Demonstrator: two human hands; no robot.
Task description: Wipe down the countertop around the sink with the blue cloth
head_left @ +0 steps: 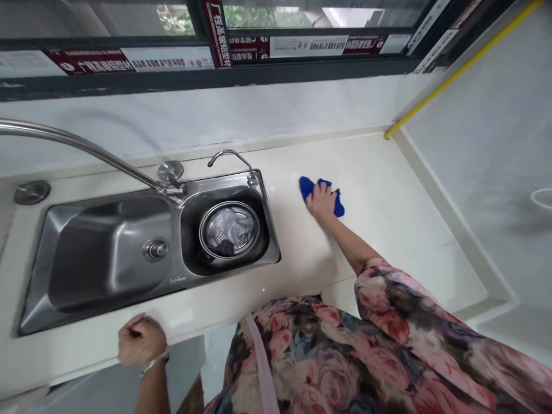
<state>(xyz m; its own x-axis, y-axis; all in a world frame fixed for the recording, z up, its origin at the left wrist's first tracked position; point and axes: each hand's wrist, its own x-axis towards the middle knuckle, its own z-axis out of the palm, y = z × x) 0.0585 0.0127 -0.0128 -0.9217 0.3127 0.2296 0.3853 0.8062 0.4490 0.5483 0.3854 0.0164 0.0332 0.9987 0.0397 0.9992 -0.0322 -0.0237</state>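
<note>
My right hand (322,201) presses a crumpled blue cloth (306,187) flat against the white countertop (297,236), to the right of the sink. Parts of the cloth stick out around the fingers; the rest is hidden under the palm. My left hand (141,340), with a bracelet at the wrist, rests at the counter's front edge below the large basin. Its fingers are curled into a loose fist, and nothing shows in them.
A double steel sink (107,247) lies to the left. Its smaller basin holds a round metal strainer pot (229,230) with a clear plastic bag inside. A tall faucet (99,150) and a small tap (233,153) rise behind. A yellow pipe (457,75) stands at the right corner.
</note>
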